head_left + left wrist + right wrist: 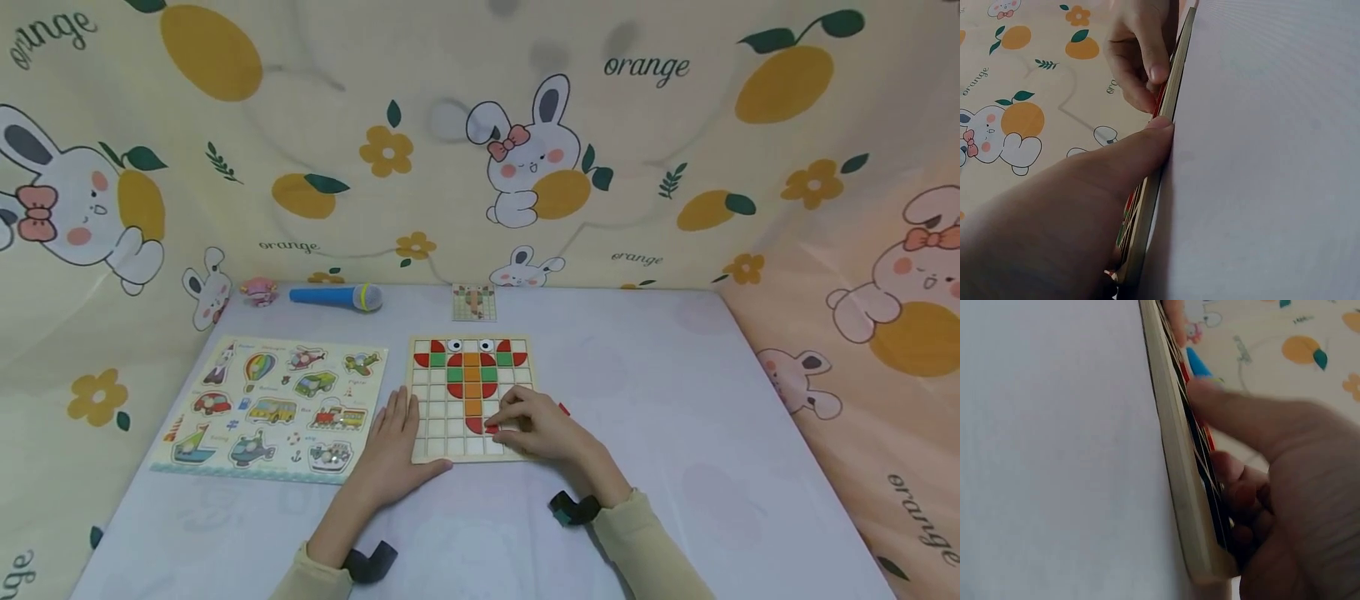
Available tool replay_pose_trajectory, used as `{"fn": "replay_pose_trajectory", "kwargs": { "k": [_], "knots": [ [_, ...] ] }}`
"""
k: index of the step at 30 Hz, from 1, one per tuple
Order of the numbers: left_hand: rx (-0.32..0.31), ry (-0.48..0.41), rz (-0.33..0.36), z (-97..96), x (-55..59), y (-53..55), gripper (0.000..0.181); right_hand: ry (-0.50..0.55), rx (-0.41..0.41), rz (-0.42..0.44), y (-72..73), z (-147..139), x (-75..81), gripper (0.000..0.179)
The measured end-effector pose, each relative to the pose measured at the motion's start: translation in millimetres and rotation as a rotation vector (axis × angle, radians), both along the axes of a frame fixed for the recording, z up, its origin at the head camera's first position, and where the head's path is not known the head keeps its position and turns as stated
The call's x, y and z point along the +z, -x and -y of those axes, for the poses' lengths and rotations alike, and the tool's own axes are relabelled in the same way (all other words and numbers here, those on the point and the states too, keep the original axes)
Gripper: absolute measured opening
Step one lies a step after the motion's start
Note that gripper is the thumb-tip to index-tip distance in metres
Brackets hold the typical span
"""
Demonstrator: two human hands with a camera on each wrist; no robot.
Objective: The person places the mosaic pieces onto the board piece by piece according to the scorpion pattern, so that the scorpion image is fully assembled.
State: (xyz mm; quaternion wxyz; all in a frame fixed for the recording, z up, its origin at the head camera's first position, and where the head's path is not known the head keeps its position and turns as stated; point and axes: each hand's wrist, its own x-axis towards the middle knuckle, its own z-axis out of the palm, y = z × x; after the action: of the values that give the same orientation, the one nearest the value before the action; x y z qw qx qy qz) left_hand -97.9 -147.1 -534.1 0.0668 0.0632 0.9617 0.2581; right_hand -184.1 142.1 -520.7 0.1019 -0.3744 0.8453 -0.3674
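Observation:
A square wooden grid board (438, 446) lies on the table, partly filled with red, green and orange tiles and two eye tiles. My left hand (392, 442) rests along its left side, fingers extended and thumb against the front edge (1141, 231). Over the lower right cells, my right hand (536, 423) pinches a small red tile (491, 429) between thumb and fingers, beside a red rounded tile (474, 425). In the right wrist view, the thumb (1235, 406) reaches over the board's rim; the fingertips' contact with the tile is partly hidden. Another red piece (564, 409) shows behind the right hand.
A small pattern card (474, 302) lies behind the board. To the left is a vehicle picture puzzle (285, 387). A blue toy microphone (335, 297) and a pink figurine (259, 291) sit at the back left. A printed curtain (450, 208) hangs behind the table (675, 417).

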Motion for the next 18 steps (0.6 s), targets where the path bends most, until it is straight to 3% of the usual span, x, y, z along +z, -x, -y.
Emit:
{"fn": "replay_pose_trajectory", "kwargs": {
  "k": [9, 18],
  "knots": [
    [-0.003, -0.003, 0.0, -0.3, 1.3, -1.8, 0.12, -0.001, -0.07, 0.03, -1.8, 0.4, -0.1, 0.012],
    [0.008, -0.01, -0.025, -0.7, 1.9, -2.9, 0.118, -0.031, -0.135, -0.022, -8.0, 10.1, 6.4, 0.013]
  ]
}}
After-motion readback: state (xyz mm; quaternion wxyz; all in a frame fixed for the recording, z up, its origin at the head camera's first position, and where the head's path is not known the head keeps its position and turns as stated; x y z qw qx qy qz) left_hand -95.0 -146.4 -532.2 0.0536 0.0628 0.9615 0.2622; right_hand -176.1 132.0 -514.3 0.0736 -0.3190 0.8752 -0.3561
